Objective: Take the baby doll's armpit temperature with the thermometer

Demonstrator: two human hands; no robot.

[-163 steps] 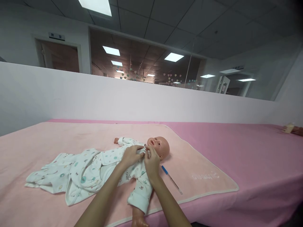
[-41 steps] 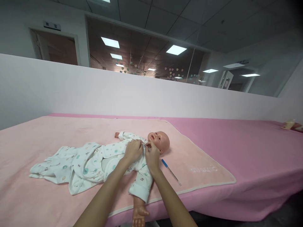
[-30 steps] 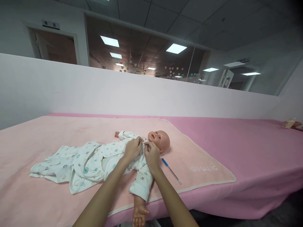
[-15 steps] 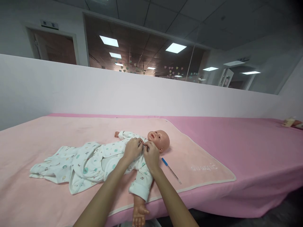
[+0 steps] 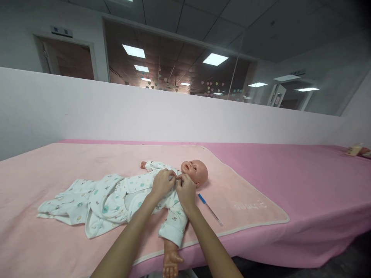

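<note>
A baby doll point(image 5: 199, 170) lies on its back with its head to the right, wearing a white printed baby romper point(image 5: 108, 195) that is spread loosely over its lower half. At the neckline, just below the doll's chin, my left hand point(image 5: 163, 183) is closed in a pinch on the romper's collar. My right hand point(image 5: 186, 189) is pinched on the same collar edge, its fingertips meeting those of the left. Whatever small fastening may be between the fingertips is hidden. One doll arm point(image 5: 171, 256) reaches over the near edge of the table.
Beside the doll's head lies a thin clear stick with a blue end, like a pen point(image 5: 210, 209). Underneath is a peach blanket point(image 5: 249, 189) over a pink table cover point(image 5: 313, 181). A low white wall point(image 5: 185, 116) stands behind. A yellowish item point(image 5: 353, 150) sits at far right.
Both hands stay at the collar, with only a slight shift of the fingers. The doll, romper and pen-like stick are in the same places.
</note>
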